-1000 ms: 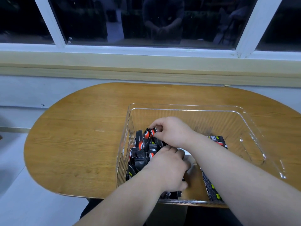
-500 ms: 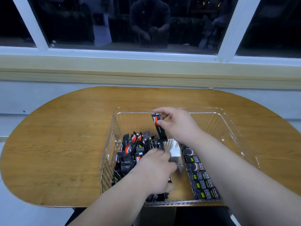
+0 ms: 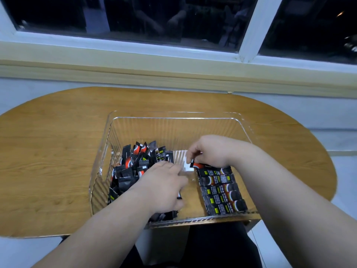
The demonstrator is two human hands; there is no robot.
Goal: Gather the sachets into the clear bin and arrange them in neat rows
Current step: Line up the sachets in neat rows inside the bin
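Head view: right hand (image 3: 210, 151) pinches a sachet (image 3: 199, 165).

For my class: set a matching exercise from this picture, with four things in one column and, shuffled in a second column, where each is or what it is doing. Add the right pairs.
Column one
1. loose pile of sachets
2. neat row of sachets
3. right hand
4. clear bin

Column two
A. stands on the wooden table
B. left side of the bin
C. pinches one sachet at the row's far end
D. right side of the bin, lying flat

Pairs: 1-B, 2-D, 3-C, 4-A
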